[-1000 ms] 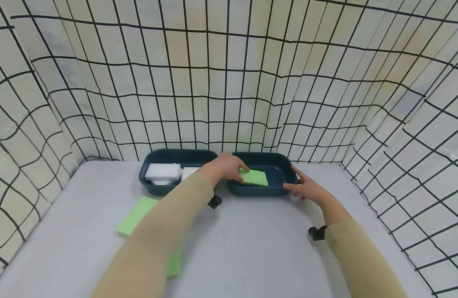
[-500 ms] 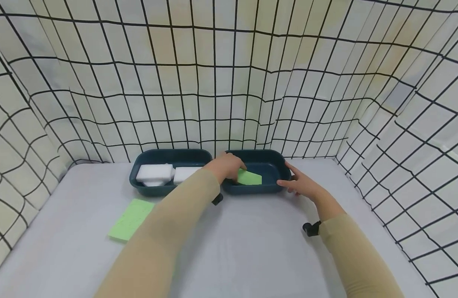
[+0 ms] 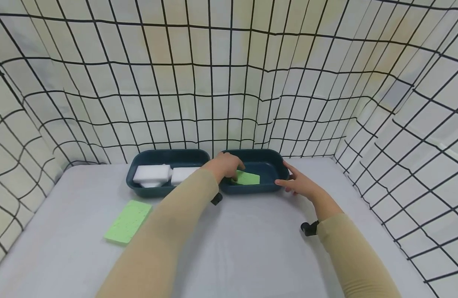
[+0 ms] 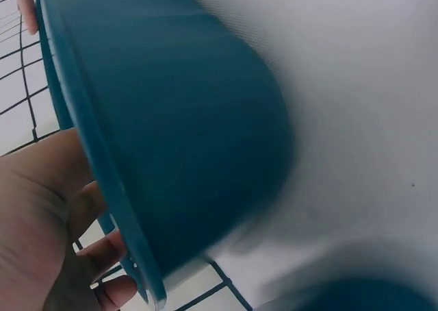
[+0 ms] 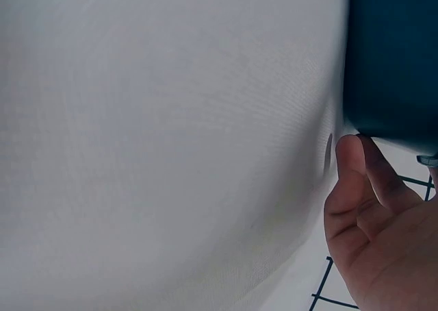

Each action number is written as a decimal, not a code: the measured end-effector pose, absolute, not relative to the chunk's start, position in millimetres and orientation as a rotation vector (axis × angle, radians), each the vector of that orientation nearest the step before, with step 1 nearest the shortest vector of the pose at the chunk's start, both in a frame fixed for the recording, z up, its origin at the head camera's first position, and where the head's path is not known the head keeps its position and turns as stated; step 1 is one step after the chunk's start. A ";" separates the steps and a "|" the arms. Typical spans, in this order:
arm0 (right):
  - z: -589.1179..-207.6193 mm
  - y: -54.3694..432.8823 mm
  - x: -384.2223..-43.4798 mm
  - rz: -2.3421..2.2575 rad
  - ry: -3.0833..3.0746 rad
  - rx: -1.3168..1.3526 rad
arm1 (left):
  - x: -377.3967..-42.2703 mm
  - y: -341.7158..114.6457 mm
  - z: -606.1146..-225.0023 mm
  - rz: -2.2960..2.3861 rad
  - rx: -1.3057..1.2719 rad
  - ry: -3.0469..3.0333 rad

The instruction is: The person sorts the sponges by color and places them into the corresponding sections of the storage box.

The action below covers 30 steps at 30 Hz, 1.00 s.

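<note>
In the head view a light green sponge (image 3: 249, 178) lies in the right dark teal tray (image 3: 259, 189). My left hand (image 3: 226, 164) reaches into that tray's left end, with thumb and forefinger at the sponge's left end. The left wrist view shows the thumb passing behind the tray's rim and the other fingers curled, the sponge hidden there. My right hand (image 3: 301, 183) holds the tray's right end, thumb at the near corner and fingers along the side. In the right wrist view its fingertips (image 5: 350, 150) meet the tray's corner.
A second teal tray (image 3: 148, 192) stands just left, with white sponge blocks (image 3: 152, 174) inside. Another green sponge (image 3: 128, 222) lies on the white table (image 3: 247, 248), beside my left sleeve. A black wire grid (image 3: 212, 82) rises behind the trays and along both sides.
The head view has swung slightly right. The green sponge in the tray looks a little lower and flatter. A further green sponge near the front is now hidden by my left sleeve.
</note>
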State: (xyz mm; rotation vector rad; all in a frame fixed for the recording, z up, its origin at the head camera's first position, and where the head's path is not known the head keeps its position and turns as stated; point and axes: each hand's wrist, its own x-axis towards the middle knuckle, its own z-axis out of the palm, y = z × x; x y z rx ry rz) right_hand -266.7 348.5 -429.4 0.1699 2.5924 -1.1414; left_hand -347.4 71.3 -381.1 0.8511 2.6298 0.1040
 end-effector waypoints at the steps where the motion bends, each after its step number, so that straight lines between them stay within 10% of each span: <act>1: -429.1 347.9 -266.9 -1.137 2.596 0.170 | -347.5 69.9 -380.3 0.114 0.852 2.629; 30: -427.8 344.8 -262.3 -1.093 2.616 0.105 | -308.0 2.2 -352.9 0.308 0.924 2.813</act>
